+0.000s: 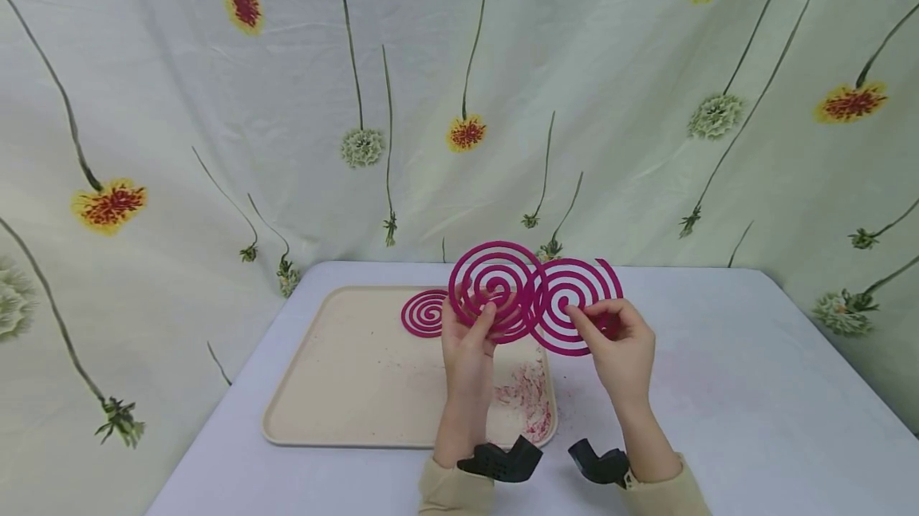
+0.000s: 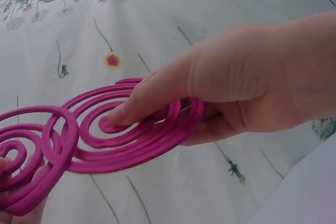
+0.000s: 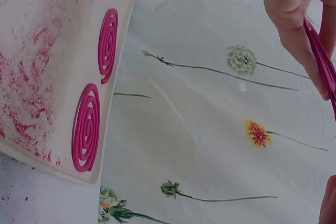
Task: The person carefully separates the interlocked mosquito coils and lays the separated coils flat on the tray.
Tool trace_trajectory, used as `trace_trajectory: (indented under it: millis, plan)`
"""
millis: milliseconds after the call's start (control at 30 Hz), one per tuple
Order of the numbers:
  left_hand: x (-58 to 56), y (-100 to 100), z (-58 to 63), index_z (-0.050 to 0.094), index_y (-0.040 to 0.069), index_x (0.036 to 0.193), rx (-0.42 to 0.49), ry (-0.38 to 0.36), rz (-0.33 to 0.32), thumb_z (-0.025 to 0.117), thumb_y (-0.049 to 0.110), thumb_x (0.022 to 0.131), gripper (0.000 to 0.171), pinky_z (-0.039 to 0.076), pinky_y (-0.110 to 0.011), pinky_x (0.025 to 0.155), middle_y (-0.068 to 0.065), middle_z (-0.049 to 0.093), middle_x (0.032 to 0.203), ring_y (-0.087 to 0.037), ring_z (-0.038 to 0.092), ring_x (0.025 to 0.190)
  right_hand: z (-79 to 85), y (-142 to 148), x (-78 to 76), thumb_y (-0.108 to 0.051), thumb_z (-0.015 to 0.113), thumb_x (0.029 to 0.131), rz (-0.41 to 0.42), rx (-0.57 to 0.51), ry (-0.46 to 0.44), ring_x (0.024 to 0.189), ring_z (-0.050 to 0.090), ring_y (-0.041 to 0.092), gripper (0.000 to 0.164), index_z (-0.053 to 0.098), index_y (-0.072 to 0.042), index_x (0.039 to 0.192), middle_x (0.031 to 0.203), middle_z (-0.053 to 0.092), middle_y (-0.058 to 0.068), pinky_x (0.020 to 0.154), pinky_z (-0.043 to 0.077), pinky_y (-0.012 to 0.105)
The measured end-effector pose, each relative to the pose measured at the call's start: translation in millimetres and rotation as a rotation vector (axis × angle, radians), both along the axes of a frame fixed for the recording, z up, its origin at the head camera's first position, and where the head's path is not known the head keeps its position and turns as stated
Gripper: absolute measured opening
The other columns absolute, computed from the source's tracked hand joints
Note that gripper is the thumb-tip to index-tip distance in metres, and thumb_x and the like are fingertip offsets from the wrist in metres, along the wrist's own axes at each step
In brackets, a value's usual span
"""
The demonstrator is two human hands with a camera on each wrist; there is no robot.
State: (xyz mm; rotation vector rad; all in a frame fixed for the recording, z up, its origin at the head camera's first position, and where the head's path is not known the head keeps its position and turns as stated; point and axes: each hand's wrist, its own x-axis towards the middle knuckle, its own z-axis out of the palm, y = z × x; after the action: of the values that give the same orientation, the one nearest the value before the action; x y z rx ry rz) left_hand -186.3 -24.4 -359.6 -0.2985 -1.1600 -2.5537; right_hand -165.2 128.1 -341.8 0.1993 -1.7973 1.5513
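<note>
Two magenta spiral mosquito coils are held up side by side, their outer rings overlapping. My left hand [image 1: 468, 348] holds the left coil [image 1: 459, 281], thumb pressed near its centre and fingers behind it; the left wrist view shows this coil [image 2: 118, 167] close up. My right hand [image 1: 623, 348] pinches the right coil [image 1: 563, 262] near its centre between thumb and fingers. That coil's outer end sticks out at the upper right. In the left wrist view, the right coil [image 2: 31, 109] crosses over the other's edge.
A beige tray [image 1: 345, 364] lies on the white-covered table [image 1: 718, 388], with reddish crumbs [image 1: 527, 396] at its right end. Another coil [image 1: 424, 313] lies on its far side; the right wrist view shows two coils [image 3: 86, 129] there. A flower-printed cloth [image 1: 610, 61] hangs behind.
</note>
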Motion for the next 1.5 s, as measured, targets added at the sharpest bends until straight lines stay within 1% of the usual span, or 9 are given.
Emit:
trace_trajectory:
  millis: [133,333,433,533,733,933,1067,1300,1500]
  plan:
    - [-1.9,6,-2.5,0.03,0.007,0.136,0.034,-0.046,0.006,0.061,0.01,0.091,0.055,0.047,-0.038,0.092,-0.015,0.052,0.126,-0.026,0.057,0.114,4.7,-6,4.8,0.007,0.072,0.077,-0.045,0.021,0.0,0.071,0.056,0.004,0.014,0.061,0.011,0.085,0.082,0.063,0.018,0.062,0.051,0.013]
    - [-4.2,1,-5.2,0.039,0.006,0.131,0.035,-0.091,-0.008,0.058,0.019,0.094,0.044,0.048,-0.038,0.091,-0.013,0.055,0.123,-0.027,0.057,0.113,5.8,2,3.7,0.008,0.07,0.079,0.001,0.085,-0.037,0.068,0.055,0.003,0.016,0.066,0.01,0.094,0.087,0.066,0.021,0.06,0.051,0.013]
    - [-5.3,-6,-5.7,0.05,0.003,0.123,-0.025,-0.12,-0.002,0.058,0.024,0.094,0.037,0.05,-0.037,0.089,-0.009,0.063,0.115,-0.026,0.061,0.108,3.6,13,0.1,0.008,0.068,0.079,0.065,0.131,-0.068,0.07,0.057,0.001,0.021,0.066,0.008,0.101,0.094,0.066,0.019,0.062,0.051,0.014]
    - [-5.2,-15,-5.6,0.057,-0.001,0.116,-0.156,-0.112,0.026,0.06,0.023,0.093,0.034,0.05,-0.035,0.088,-0.01,0.068,0.107,-0.025,0.064,0.102,-3.8,27,-7.3,0.005,0.069,0.081,0.15,0.16,-0.125,0.078,0.06,0.001,0.028,0.064,0.004,0.108,0.103,0.064,0.015,0.067,0.053,0.017]
    - [-4.9,-32,-7.6,0.054,-0.004,0.121,-0.417,0.001,0.027,0.064,0.013,0.09,0.036,0.052,-0.034,0.086,-0.018,0.063,0.113,-0.024,0.065,0.1,-11.4,48,-14.4,-0.005,0.071,0.082,0.27,0.244,-0.209,0.082,0.061,0.008,0.033,0.062,-0.003,0.114,0.107,0.061,0.013,0.068,0.055,0.023]
    - [-4.7,-42,-7.7,0.027,0.01,0.144,-0.577,0.21,-0.056,0.061,-0.003,0.088,0.067,0.051,-0.036,0.085,-0.023,0.046,0.13,-0.033,0.057,0.111,-9.0,54,-11.8,-0.004,0.071,0.081,0.333,0.264,-0.236,0.08,0.062,0.01,0.032,0.063,-0.001,0.112,0.105,0.062,0.016,0.068,0.055,0.024]
    - [-3.2,-46,-5.9,0.03,0.01,0.141,-0.673,0.281,-0.068,0.056,-0.002,0.09,0.059,0.052,-0.036,0.084,-0.023,0.046,0.128,-0.036,0.057,0.11,-9.0,54,-12.1,-0.005,0.072,0.081,0.333,0.264,-0.261,0.08,0.063,0.009,0.033,0.063,-0.001,0.112,0.105,0.063,0.017,0.068,0.055,0.024]
    - [-2.5,-45,-6.6,0.031,0.006,0.134,-0.623,0.232,-0.079,0.057,-0.003,0.089,0.052,0.053,-0.039,0.08,-0.024,0.05,0.122,-0.039,0.058,0.108,-11.3,48,-13.2,-0.007,0.073,0.081,0.288,0.221,-0.247,0.078,0.064,0.009,0.034,0.064,-0.003,0.114,0.107,0.062,0.015,0.068,0.055,0.023]
    - [-4.7,-36,-9.3,0.024,0.006,0.134,-0.449,0.193,-0.024,0.059,0.001,0.089,0.057,0.051,-0.041,0.084,-0.02,0.048,0.126,-0.032,0.058,0.112,-13.1,37,-14.0,-0.005,0.073,0.08,0.18,0.152,-0.172,0.077,0.062,0.01,0.032,0.064,-0.004,0.11,0.101,0.062,0.011,0.066,0.055,0.022]
